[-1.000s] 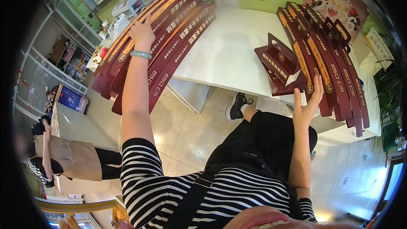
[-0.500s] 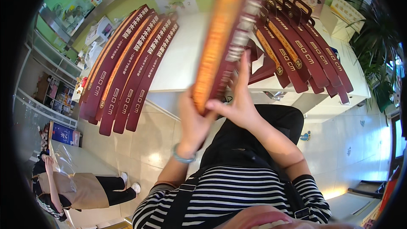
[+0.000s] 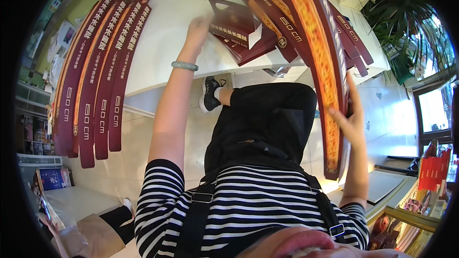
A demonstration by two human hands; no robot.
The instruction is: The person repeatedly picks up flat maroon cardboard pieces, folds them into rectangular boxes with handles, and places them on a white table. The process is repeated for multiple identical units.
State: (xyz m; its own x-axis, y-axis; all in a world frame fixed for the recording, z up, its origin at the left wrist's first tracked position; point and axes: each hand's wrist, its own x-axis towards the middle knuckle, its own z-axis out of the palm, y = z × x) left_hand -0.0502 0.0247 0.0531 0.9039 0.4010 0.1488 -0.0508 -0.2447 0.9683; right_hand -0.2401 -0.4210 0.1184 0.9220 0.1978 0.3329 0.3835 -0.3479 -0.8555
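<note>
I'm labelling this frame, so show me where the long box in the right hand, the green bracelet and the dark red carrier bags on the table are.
long box (image 3: 321, 57), head view, on its orange front panel.
green bracelet (image 3: 184, 66), head view, on the band at the left wrist.
carrier bags (image 3: 235, 24), head view, on the top bag's face.

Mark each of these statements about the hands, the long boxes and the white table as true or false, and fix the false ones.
1. The right hand holds a long maroon box with an orange panel. True.
2. The left hand rests in the person's lap. False: it reaches out over the white table, beside a short maroon carton.
3. A green bangle sits on the left wrist. True.
4. The long maroon boxes at the table's left end stand upright on the floor. False: they lie flat side by side, overhanging the table's near edge.
5. A potted plant stands at the far right. True.
</note>
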